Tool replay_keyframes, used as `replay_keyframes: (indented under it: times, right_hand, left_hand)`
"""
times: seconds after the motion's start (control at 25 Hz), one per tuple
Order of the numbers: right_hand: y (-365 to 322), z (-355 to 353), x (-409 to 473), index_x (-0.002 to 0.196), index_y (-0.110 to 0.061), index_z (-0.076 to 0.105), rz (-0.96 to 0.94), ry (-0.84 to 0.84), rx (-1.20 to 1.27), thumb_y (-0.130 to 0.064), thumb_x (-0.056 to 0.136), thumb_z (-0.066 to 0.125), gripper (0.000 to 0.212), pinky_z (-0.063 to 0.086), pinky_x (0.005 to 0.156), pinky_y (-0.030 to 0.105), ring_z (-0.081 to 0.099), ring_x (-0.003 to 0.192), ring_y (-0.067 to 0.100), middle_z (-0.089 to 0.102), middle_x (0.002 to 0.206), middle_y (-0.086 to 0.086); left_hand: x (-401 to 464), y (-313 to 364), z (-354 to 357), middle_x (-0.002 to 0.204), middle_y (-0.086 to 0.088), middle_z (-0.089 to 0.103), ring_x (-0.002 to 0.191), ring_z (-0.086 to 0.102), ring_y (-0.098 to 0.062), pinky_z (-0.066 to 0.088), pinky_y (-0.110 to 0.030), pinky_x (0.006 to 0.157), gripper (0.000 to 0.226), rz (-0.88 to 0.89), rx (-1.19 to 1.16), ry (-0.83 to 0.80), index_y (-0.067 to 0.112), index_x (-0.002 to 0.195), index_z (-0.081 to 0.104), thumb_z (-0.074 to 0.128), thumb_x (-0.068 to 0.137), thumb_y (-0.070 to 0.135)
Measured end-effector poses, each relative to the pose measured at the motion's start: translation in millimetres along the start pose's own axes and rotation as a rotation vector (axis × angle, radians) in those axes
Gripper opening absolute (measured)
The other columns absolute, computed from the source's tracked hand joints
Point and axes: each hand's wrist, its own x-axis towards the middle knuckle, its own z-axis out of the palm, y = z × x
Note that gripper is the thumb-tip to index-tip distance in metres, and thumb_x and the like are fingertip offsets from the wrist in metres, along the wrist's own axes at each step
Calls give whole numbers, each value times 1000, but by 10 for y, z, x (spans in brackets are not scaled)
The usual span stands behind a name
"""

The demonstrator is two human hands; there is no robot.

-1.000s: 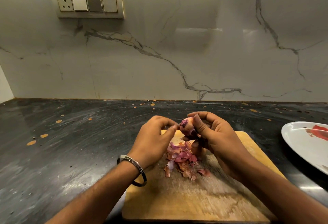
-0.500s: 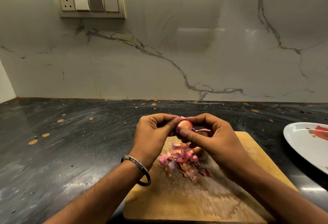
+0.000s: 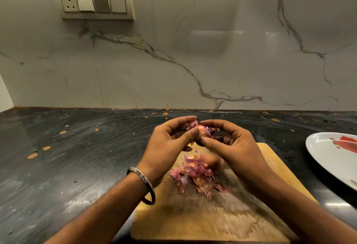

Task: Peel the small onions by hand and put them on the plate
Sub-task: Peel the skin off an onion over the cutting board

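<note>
While held above the cutting board [image 3: 260,201], the small onion [image 3: 202,132] sits between both hands: left hand [image 3: 170,143] pinches its left side, right hand [image 3: 229,143] pinches its right. Peels [image 3: 195,174] lie below them; the plate [image 3: 332,158] lies well right of the right hand.

The cutting board [image 3: 222,216] in the lower middle is pale wood, matt and scuffed darker at its centre. The peelings [image 3: 195,176] on it look thin, dry and papery. The counter [image 3: 77,156] is dark polished stone, streaked and speckled. The backsplash [image 3: 193,50] above is glossy veined marble. The plate [image 3: 328,158] at right is smooth and shiny white. The bangle [image 3: 144,181] is polished metal.
</note>
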Motion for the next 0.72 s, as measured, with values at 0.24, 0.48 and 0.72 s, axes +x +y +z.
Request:
replay_keyframes:
  times: [0.24, 0.48, 0.72]
  right_hand:
    - [26, 5, 7, 120, -27, 68, -10, -4, -13, -33, 70, 82, 52, 62, 75, 33, 73, 100, 14, 76, 107, -1]
    - [75, -47, 52, 122, -24, 70, -9, -43, 57, -23, 79, 77, 43, 60, 83, 35, 73, 104, 19, 77, 109, -1]
    - [84, -22, 42, 128, -18, 68, 10, -31, 68, -15, 80, 74, 48, 62, 85, 42, 75, 99, 21, 77, 109, 3]
  left_hand:
    - [6, -18, -8, 93, -3, 77, 84, 73, -15, 60, -24, 68, 30, -38, -90, 64, 13, 94, 74, 77, 65, 19]
    - [-6, 18, -25, 98, -3, 77, 88, 74, -17, 61, -25, 66, 30, -74, -47, -23, 18, 106, 74, 72, 76, 16]
    - [-19, -5, -3, 92, -7, 77, 83, 75, -19, 59, -22, 69, 24, -63, -1, 51, 10, 103, 75, 70, 82, 1]
